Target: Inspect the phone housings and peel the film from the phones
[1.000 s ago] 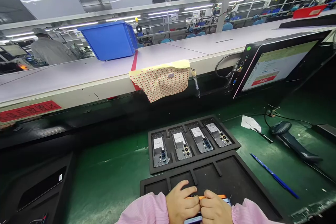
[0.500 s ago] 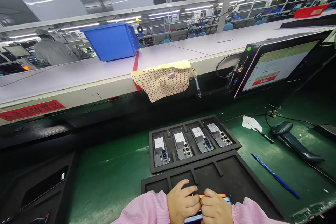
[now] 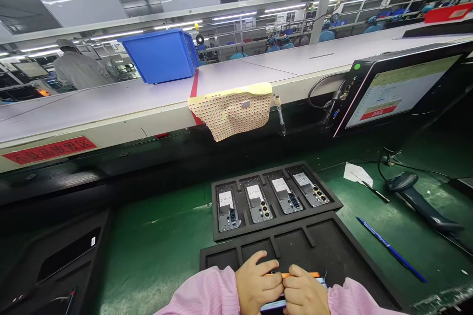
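Gripping an orange-and-blue item over the near tray, left hand and right hand curl fingers round it, work seemingly unfinished; four coverless phones occupy the far tray.

Head-worn view, looking forward and down, near green bench

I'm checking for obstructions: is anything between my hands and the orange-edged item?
Nothing visible: your left hand and right hand both hold the orange-edged item directly. The nearer black tray shows beyond, not between. Palm sides are hidden.
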`<state>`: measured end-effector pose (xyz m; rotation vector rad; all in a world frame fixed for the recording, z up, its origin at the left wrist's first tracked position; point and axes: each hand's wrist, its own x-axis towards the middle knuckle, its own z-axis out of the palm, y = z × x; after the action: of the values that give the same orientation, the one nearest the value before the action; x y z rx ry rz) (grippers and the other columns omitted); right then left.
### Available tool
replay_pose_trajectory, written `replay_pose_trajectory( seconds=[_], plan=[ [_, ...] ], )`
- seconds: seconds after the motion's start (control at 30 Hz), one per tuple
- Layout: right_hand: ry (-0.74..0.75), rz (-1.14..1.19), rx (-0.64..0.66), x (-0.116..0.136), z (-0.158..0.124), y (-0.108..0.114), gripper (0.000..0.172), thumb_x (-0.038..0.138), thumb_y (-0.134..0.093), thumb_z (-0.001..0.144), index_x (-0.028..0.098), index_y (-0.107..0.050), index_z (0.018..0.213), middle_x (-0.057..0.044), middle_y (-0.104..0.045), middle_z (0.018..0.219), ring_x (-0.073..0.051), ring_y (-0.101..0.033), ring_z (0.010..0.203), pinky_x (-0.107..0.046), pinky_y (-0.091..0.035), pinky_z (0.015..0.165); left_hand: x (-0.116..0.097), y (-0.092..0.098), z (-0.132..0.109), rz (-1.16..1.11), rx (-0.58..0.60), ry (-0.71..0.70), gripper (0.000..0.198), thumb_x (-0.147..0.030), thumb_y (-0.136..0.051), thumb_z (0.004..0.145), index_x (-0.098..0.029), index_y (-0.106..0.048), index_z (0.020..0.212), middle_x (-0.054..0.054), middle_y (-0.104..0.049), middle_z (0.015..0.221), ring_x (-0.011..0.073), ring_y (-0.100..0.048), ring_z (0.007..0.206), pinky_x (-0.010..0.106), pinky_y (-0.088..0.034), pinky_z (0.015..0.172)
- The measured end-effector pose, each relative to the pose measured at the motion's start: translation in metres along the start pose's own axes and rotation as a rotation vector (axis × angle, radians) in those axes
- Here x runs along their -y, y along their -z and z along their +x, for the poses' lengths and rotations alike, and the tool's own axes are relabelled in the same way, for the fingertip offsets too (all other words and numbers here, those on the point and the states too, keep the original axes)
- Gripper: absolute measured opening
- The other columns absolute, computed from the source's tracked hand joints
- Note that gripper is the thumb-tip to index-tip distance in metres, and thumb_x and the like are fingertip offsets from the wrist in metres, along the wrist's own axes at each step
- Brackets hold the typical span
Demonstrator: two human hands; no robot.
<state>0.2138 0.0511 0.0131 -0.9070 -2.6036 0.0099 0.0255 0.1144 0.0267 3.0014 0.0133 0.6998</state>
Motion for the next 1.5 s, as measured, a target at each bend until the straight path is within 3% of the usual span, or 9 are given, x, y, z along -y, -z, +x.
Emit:
replay_pose_trajectory(
  seconds=[0.3, 0.47, 0.7, 0.87, 1.03, 1.4, 1.5],
  plan=[
    [0.066, 0.033, -0.012, -0.003, -0.011, -0.037, 0.016, 0.031, -0.049, 0.092, 0.020, -0.059, 0.099, -0.005, -0.060, 0.099, -0.012, -0.058, 0.077, -0.028, -0.052, 0.068, 0.000, -0.003, -0.002, -0.015, 0.018, -0.007, 0.046, -0.046, -0.038, 0.082, -0.013, -0.055, 0.110, 0.003, -0.063, 0.108, 0.0242, -0.040, 0.118, 0.046, 0.000, 0.110],
    [0.129, 0.049, -0.015, -0.006, -0.020, -0.041, 0.015, 0.030, -0.049, 0.093, 0.020, -0.060, 0.092, -0.003, -0.061, 0.091, -0.010, -0.057, 0.070, -0.025, -0.051, 0.064, -0.002, -0.004, -0.004, -0.014, 0.050, 0.020, 0.045, -0.047, -0.045, 0.080, -0.015, -0.053, 0.111, 0.002, -0.063, 0.110, 0.0232, -0.039, 0.120, 0.045, -0.001, 0.111],
    [0.060, 0.033, -0.015, -0.003, -0.008, -0.024, 0.015, 0.031, -0.050, 0.092, 0.021, -0.059, 0.098, -0.004, -0.061, 0.098, -0.013, -0.058, 0.078, -0.028, -0.051, 0.068, -0.002, -0.006, -0.006, -0.007, 0.095, 0.018, 0.046, -0.045, -0.051, 0.077, -0.016, -0.051, 0.113, 0.003, -0.062, 0.112, 0.0238, -0.040, 0.120, 0.047, -0.012, 0.109],
    [-0.003, 0.013, -0.016, 0.005, -0.011, 0.002, 0.019, 0.033, -0.050, 0.092, 0.023, -0.057, 0.106, -0.007, -0.056, 0.112, -0.016, -0.057, 0.091, -0.033, -0.050, 0.078, -0.001, -0.001, -0.001, -0.001, 0.022, 0.005, 0.043, -0.044, -0.046, 0.079, -0.014, -0.055, 0.108, 0.001, -0.063, 0.107, 0.0225, -0.041, 0.117, 0.045, -0.004, 0.111],
    [-0.049, -0.003, -0.016, 0.012, -0.013, 0.021, 0.019, 0.032, -0.050, 0.092, 0.024, -0.057, 0.107, -0.007, -0.055, 0.115, -0.017, -0.056, 0.095, -0.035, -0.050, 0.080, -0.001, -0.001, -0.001, 0.004, 0.027, 0.001, 0.045, -0.047, -0.043, 0.080, -0.014, -0.054, 0.109, 0.001, -0.063, 0.107, 0.0222, -0.040, 0.117, 0.044, -0.004, 0.110],
    [-0.084, 0.002, -0.014, 0.017, -0.008, 0.032, 0.020, 0.032, -0.050, 0.092, 0.023, -0.057, 0.109, -0.007, -0.055, 0.116, -0.018, -0.056, 0.095, -0.036, -0.050, 0.081, -0.001, -0.008, -0.007, -0.044, 0.049, 0.021, 0.046, -0.047, -0.049, 0.079, -0.015, -0.052, 0.111, 0.003, -0.064, 0.108, 0.0228, -0.041, 0.119, 0.045, -0.005, 0.111],
    [-0.085, 0.010, -0.018, 0.016, -0.006, 0.030, 0.020, 0.032, -0.050, 0.092, 0.023, -0.057, 0.108, -0.007, -0.055, 0.115, -0.017, -0.057, 0.094, -0.035, -0.050, 0.080, -0.001, -0.009, -0.008, -0.055, 0.073, 0.016, 0.049, -0.049, -0.052, 0.077, -0.016, -0.050, 0.113, 0.004, -0.063, 0.109, 0.0244, -0.043, 0.119, 0.047, -0.011, 0.110]
  ],
)
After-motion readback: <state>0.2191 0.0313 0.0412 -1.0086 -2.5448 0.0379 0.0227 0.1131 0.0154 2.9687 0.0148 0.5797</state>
